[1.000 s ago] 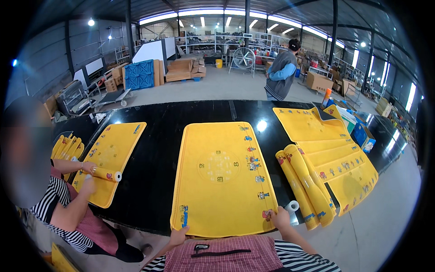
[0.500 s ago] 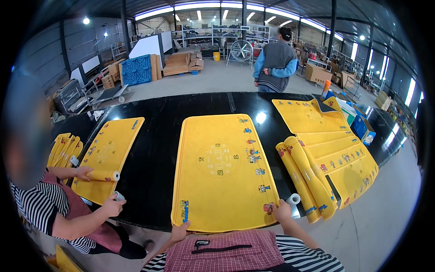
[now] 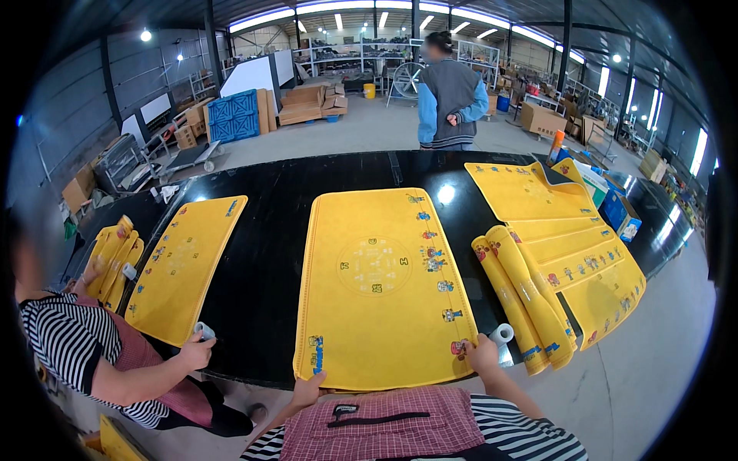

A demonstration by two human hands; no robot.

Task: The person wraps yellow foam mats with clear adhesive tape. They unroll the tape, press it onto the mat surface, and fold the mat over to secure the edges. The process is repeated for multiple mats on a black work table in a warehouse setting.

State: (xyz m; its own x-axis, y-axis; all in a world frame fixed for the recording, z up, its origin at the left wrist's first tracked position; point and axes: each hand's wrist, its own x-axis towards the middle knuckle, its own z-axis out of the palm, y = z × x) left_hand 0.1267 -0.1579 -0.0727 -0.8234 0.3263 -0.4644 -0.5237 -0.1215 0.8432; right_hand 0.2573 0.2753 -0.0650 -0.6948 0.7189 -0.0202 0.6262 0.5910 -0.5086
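In front of you runs a long, glossy black table [image 3: 269,253]. Flat on its middle lies a large yellow rectangular mat [image 3: 380,284] printed with small coloured figures. To your left lies a second flat yellow mat [image 3: 184,265], with rolled yellow mats [image 3: 111,257] beyond it. To your right sit two rolled yellow mats [image 3: 523,296] touching a fanned stack of flat yellow mats [image 3: 584,261], and a small white tape roll [image 3: 501,333] just beside them.

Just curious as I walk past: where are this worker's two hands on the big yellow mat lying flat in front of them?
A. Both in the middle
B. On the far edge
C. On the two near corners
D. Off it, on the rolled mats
C: the left hand and the right hand each rest at a near corner of the flat yellow mat.
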